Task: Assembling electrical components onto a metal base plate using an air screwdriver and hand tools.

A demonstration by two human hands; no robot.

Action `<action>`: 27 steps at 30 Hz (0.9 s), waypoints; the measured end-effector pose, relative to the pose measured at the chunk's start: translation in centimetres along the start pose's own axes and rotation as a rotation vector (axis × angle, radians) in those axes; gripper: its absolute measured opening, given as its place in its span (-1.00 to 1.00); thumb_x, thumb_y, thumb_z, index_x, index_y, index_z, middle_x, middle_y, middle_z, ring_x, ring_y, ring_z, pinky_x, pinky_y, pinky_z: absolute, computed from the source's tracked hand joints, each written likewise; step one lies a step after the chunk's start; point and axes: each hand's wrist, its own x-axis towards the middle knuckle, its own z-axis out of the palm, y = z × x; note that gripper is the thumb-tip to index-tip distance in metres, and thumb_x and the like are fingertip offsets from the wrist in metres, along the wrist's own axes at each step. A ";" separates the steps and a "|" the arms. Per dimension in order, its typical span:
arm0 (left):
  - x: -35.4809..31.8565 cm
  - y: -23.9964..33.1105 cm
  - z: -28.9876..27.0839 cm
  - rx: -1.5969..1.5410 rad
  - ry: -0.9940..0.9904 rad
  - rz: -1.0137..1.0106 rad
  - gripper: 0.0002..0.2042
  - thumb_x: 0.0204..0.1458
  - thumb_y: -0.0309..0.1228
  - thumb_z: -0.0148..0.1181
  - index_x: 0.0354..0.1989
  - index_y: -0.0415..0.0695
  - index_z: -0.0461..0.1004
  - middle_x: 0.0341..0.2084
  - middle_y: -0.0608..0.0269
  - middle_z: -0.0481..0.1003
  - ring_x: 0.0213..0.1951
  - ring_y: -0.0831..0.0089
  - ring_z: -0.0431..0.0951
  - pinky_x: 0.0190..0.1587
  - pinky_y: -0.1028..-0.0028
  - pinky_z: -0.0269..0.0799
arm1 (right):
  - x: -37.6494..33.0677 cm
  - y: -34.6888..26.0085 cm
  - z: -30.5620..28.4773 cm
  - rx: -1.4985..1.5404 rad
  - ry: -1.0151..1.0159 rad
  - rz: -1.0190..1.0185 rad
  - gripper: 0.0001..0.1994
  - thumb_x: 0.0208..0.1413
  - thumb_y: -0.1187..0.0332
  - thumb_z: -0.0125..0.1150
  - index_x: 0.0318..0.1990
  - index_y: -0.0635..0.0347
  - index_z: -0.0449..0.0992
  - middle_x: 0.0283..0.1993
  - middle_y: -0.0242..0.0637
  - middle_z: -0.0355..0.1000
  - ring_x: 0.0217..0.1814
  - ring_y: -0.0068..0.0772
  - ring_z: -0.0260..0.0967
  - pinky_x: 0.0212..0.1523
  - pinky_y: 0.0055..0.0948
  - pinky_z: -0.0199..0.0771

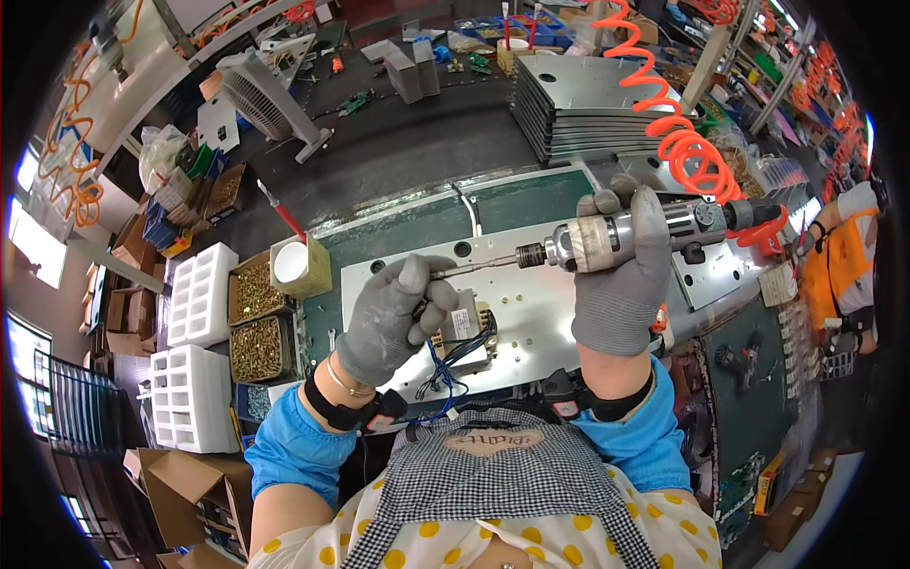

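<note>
My right hand [621, 251], in a grey glove, is wrapped round a silver power screwdriver [592, 244] held level, its long bit [483, 266] pointing left. At the bit's tip is my left hand [393, 313], also gloved, with its fingers curled in. A little brass-coloured hardware, seemingly screws [420, 309], shows between those fingers; the rest of it is hidden. Below both hands lies a metal panel [531, 356] with holes and small brass-coloured fittings. On the panel, beside my left hand, sits a grey boxy component [463, 324] with dark blue wires [441, 375] trailing toward me.
Bins of brass screws [261, 349] and white foam trays [194, 394] stand at left, near a box with a white cup [291, 261]. Stacked metal panels [588, 104] lie at the back. An orange coiled hose [678, 142] hangs at right. Another person [844, 256] is at the far right.
</note>
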 end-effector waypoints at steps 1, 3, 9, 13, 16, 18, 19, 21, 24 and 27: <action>0.1 -0.1 0.1 -0.168 -0.027 -0.135 -0.54 0.20 -0.01 0.05 -0.05 -0.22 0.39 -0.52 0.37 0.45 -0.67 0.73 0.19 -0.64 0.71 0.10 | 0.1 0.1 -0.5 -0.001 0.000 -0.002 -0.62 0.13 0.44 0.12 0.10 0.14 0.23 -0.11 -0.28 0.35 -0.15 -0.53 0.34 0.00 -0.32 0.43; 0.4 0.1 0.8 -0.279 -0.026 -0.299 -0.55 0.26 0.02 -0.09 -0.09 -0.19 0.39 -0.57 0.45 0.39 -0.69 0.74 0.11 -0.66 0.74 0.04 | 0.0 0.1 -1.4 0.020 -0.108 0.001 -0.57 0.12 0.45 0.15 0.14 0.10 0.22 -0.05 -0.28 0.35 -0.14 -0.50 0.34 0.00 -0.27 0.43; 0.8 0.5 1.8 -0.377 0.023 -0.363 -0.53 0.27 0.06 -0.16 -0.07 -0.15 0.39 -0.66 0.52 0.31 -0.71 0.74 0.09 -0.70 0.73 0.00 | -0.3 -0.3 -1.1 0.045 -0.417 -0.217 -0.32 0.07 0.44 0.18 0.35 0.00 0.05 0.19 -0.17 0.29 0.14 -0.25 0.35 0.19 -0.11 0.40; 0.6 -0.5 1.4 -0.244 -0.123 -0.254 -0.41 0.20 0.18 -0.14 -0.08 -0.21 0.37 -0.65 0.45 0.30 -0.71 0.74 0.09 -0.68 0.70 0.06 | -0.1 -1.6 -1.2 0.138 -0.591 -0.117 -0.31 0.05 0.48 0.18 0.36 0.00 0.06 0.20 -0.09 0.29 0.14 -0.17 0.39 0.08 -0.13 0.52; 0.5 -1.0 1.4 -0.284 -0.251 -0.339 -0.38 0.20 0.19 -0.15 -0.10 -0.25 0.39 -0.66 0.44 0.29 -0.71 0.74 0.08 -0.66 0.68 0.06 | 0.7 -1.5 -2.8 0.195 -0.623 -0.096 -0.41 0.06 0.52 0.13 0.29 0.03 0.17 0.13 -0.11 0.35 0.00 -0.20 0.47 -0.01 -0.16 0.57; 0.3 -0.4 1.6 -0.044 -0.295 -0.270 -0.33 0.18 0.21 -0.12 -0.05 -0.30 0.39 -0.68 0.44 0.27 -0.69 0.72 0.09 -0.62 0.66 0.08 | 1.0 -1.5 -2.7 0.247 -0.610 -0.107 -0.48 0.07 0.61 0.07 0.22 0.12 0.24 0.06 -0.11 0.40 -0.10 -0.29 0.50 -0.10 -0.23 0.59; 0.8 -0.6 0.9 -0.057 -0.297 -0.258 -0.25 0.14 0.24 -0.08 0.07 -0.35 0.35 -0.64 0.42 0.29 -0.67 0.70 0.13 -0.55 0.66 0.16 | 1.3 -1.8 -2.7 0.170 -0.605 -0.143 -0.49 0.08 0.62 0.08 0.21 0.13 0.25 0.05 -0.12 0.40 -0.10 -0.30 0.49 -0.11 -0.24 0.59; -0.3 -0.1 0.0 0.297 -0.072 -0.208 -0.20 0.14 0.21 -0.02 0.22 -0.37 0.22 -0.55 0.38 0.36 -0.57 0.68 0.23 -0.44 0.67 0.25 | 0.9 -2.4 -2.4 -0.133 -0.467 -0.158 -0.52 0.08 0.49 -0.01 0.22 0.13 0.24 -0.06 -0.18 0.38 -0.18 -0.40 0.38 -0.10 -0.30 0.40; -0.7 0.0 -1.0 0.639 -0.033 -0.328 -0.10 0.00 0.15 0.22 0.33 -0.28 0.07 -0.37 0.22 0.45 -0.38 0.52 0.43 -0.30 0.53 0.39 | 1.6 -2.7 -4.0 -0.385 -0.515 -0.068 -0.55 0.10 0.43 0.10 0.17 0.27 0.26 -0.10 -0.10 0.39 -0.28 -0.34 0.46 -0.30 -0.35 0.54; -1.7 -1.3 -0.6 1.302 -0.199 -0.042 0.20 -0.46 0.12 0.51 0.36 -0.25 0.00 -0.09 -0.14 0.39 -0.09 -0.02 0.50 -0.02 0.22 0.44 | 0.2 -0.2 -5.1 -0.316 -0.522 0.052 -0.54 -0.01 0.53 0.25 0.09 0.24 0.34 -0.13 -0.24 0.43 -0.20 -0.48 0.44 -0.25 -0.51 0.50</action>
